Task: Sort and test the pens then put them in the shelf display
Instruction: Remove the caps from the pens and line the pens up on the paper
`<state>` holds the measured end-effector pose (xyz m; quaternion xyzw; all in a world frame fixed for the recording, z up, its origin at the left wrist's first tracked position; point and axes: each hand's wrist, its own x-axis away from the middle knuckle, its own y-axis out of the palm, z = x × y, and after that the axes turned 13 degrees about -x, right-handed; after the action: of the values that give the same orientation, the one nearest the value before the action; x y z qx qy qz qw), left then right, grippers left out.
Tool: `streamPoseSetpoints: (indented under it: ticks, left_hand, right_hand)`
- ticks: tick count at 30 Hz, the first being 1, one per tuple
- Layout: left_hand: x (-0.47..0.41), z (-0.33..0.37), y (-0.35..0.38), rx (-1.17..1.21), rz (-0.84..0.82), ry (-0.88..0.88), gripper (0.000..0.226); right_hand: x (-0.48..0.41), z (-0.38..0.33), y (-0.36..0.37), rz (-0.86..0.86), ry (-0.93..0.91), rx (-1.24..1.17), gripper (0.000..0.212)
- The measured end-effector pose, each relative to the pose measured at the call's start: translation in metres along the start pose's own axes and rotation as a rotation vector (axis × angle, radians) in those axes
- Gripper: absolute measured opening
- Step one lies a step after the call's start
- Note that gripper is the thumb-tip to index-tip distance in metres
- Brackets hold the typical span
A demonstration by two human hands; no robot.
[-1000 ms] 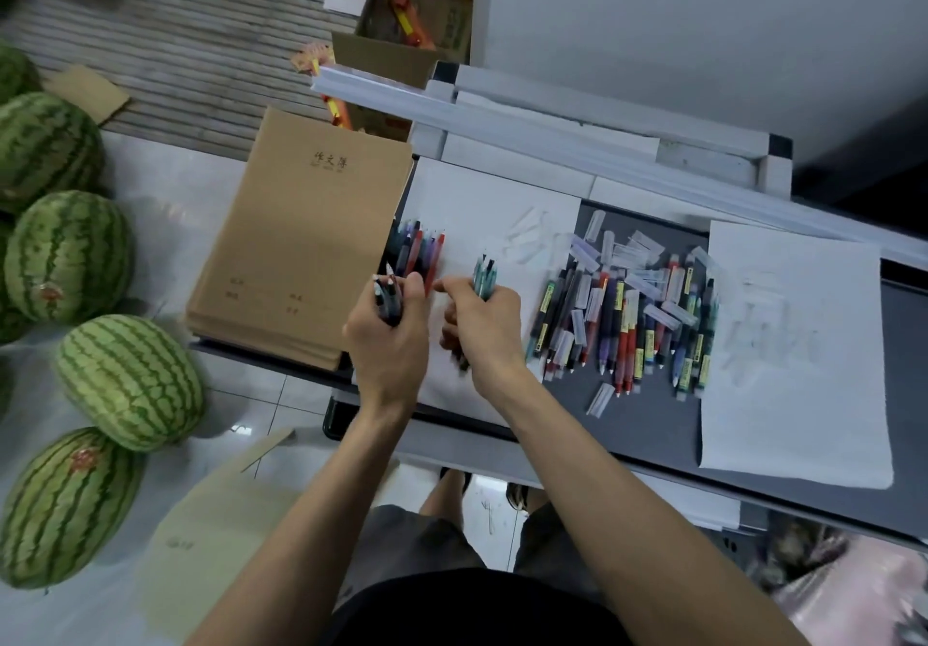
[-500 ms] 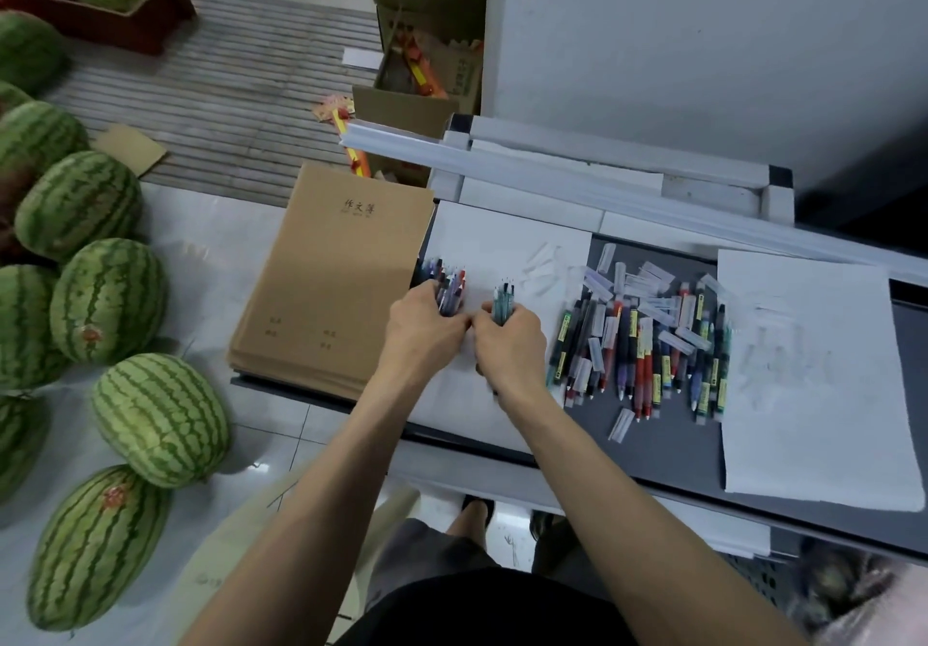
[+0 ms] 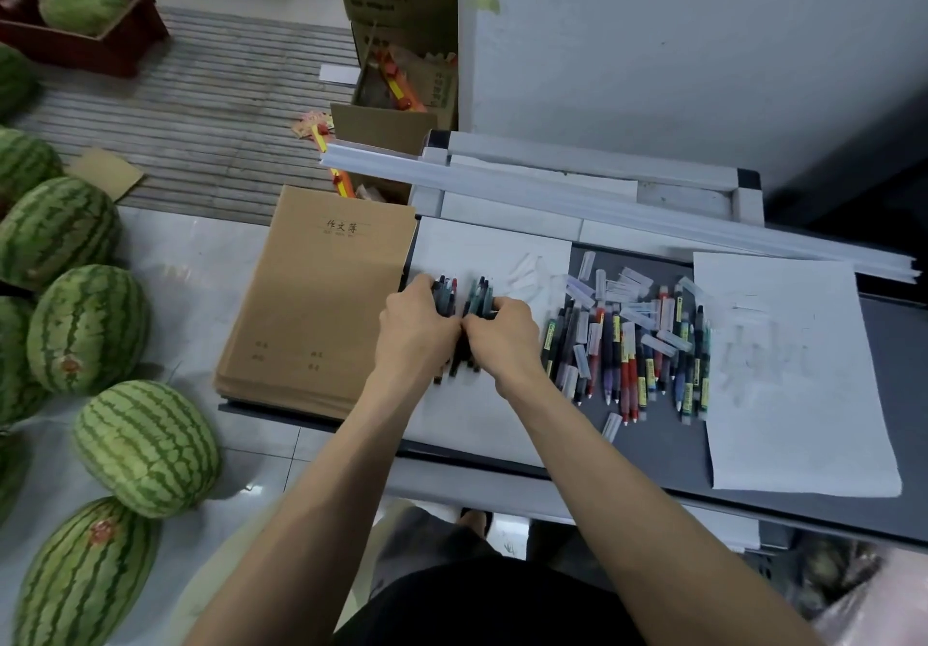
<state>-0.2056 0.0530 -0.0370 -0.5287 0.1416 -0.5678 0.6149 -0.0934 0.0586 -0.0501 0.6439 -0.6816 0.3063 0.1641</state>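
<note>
Two bundles fill the middle of my feed from the head view, the only one I have. The left hand (image 3: 417,331) is curled round a fistful of dark-barrelled plastic pens (image 3: 445,294). The right hand (image 3: 503,336) is curled round a fistful of teal-barrelled plastic pens (image 3: 480,295). The hands are pressed together, knuckle to knuckle, and both bundles are held low over a white paper sheet (image 3: 482,249) that carries faint scribbles.

I judge the sorting to be well begun but far from done. Just right of the hands, a loose heap of mixed-colour plastic pens (image 3: 633,359) lies on the dark grey flat board (image 3: 668,439). Clear plastic caps (image 3: 635,280) are scattered over and behind it. A second white paper sheet (image 3: 803,434) further right also shows pale pen marks (test strokes, I would guess), so some testing seems to be finished.

I cannot pick out any shelf display holding pens, so that last step looks wholly undone.

A stack of brown paper exercise books (image 3: 311,304) lies at the left, touching the first sheet's edge. Striped green watermelons (image 3: 145,444) sit on the floor beyond.
</note>
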Motion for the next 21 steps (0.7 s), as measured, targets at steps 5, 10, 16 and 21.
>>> streamPoseSetpoints:
  ticks: [5, 10, 16, 21]
  left_hand:
    - [-0.003, -0.004, 0.0, -0.014, 0.009, 0.007, 0.021]
    - [-0.006, -0.009, -0.003, -0.012, 0.034, 0.039, 0.032]
    - [0.0, -0.016, -0.002, -0.043, 0.064, 0.085, 0.03]
    - [0.011, -0.023, -0.001, -0.069, 0.086, 0.237, 0.037]
  right_hand:
    - [-0.002, 0.002, 0.0, 0.009, -0.07, 0.058, 0.011]
    - [-0.004, 0.007, -0.002, 0.018, -0.161, 0.153, 0.013]
    - [0.005, 0.007, -0.013, 0.048, -0.24, 0.22, 0.017]
    - [0.006, 0.015, -0.022, 0.046, -0.312, 0.29, 0.027]
